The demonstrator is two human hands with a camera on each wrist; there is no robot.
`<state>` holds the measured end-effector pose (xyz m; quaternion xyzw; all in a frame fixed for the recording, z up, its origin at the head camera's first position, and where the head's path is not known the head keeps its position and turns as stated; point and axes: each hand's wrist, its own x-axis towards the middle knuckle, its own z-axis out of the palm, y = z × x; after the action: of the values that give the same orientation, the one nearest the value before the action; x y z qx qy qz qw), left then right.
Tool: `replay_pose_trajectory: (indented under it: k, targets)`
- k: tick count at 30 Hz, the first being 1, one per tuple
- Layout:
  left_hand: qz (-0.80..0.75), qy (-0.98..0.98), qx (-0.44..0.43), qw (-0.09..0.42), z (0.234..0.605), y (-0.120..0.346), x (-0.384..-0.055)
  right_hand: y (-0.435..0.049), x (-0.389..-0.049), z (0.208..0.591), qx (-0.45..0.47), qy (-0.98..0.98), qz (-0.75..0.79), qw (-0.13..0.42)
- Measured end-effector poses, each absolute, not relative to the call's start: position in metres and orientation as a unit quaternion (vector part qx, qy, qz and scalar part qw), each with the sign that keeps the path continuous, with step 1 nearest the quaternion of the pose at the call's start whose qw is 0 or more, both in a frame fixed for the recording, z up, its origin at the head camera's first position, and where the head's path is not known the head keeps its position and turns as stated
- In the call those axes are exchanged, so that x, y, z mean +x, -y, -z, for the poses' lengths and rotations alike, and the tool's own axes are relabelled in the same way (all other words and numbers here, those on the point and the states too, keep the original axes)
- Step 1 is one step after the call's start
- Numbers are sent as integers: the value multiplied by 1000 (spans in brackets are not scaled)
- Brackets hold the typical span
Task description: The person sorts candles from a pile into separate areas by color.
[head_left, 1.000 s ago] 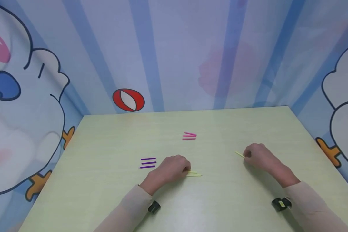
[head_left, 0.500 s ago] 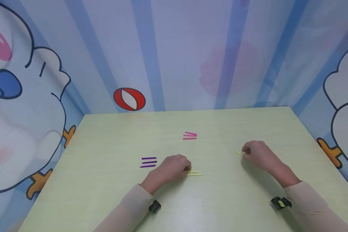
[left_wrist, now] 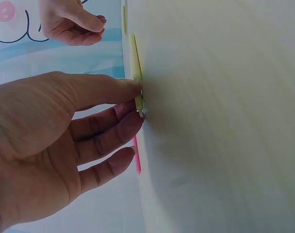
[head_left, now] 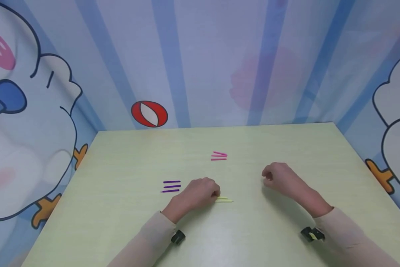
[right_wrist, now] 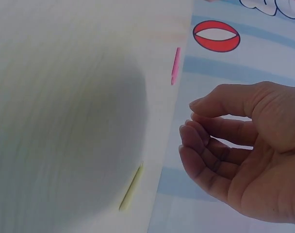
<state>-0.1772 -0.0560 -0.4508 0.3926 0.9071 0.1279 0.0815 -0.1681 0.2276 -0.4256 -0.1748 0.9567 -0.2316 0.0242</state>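
My left hand (head_left: 200, 193) is low over the middle of the table, its thumb and fingers pinching one end of a thin yellow candle (left_wrist: 136, 60). In the head view, two yellow candles (head_left: 224, 201) stick out by those fingertips. To the right, my right hand (head_left: 281, 180) hovers above the table with loosely bent fingers and holds nothing. A separate yellow candle (right_wrist: 131, 187) lies on the table near it, hidden behind the hand in the head view. Left of my left hand lie three purple candles (head_left: 172, 186). Three pink candles (head_left: 219, 156) lie farther back.
The pale table (head_left: 136, 155) meets a blue striped backdrop (head_left: 213, 63) at its back edge. Printed cartoon figures flank it, and a red and white ball (head_left: 149, 114) is printed on the backdrop. Each sleeve has a small black device (head_left: 178, 237) by the wrist.
My right hand has let go of the yellow candle beside it and moved left, fingers now holding nothing. My left hand has kept its place and its pinch.
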Motion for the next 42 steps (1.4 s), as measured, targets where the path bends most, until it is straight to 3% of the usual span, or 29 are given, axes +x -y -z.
replay_pose_trajectory:
  k: [24, 42]
  targets:
    - [-124, -910, 387, 82, 454, 56, -178, -172, -164, 440, -224, -944, 232, 65]
    - [-122, -910, 388, 77, 452, 56, -177, -155, -154, 452, -329, -912, 243, 28]
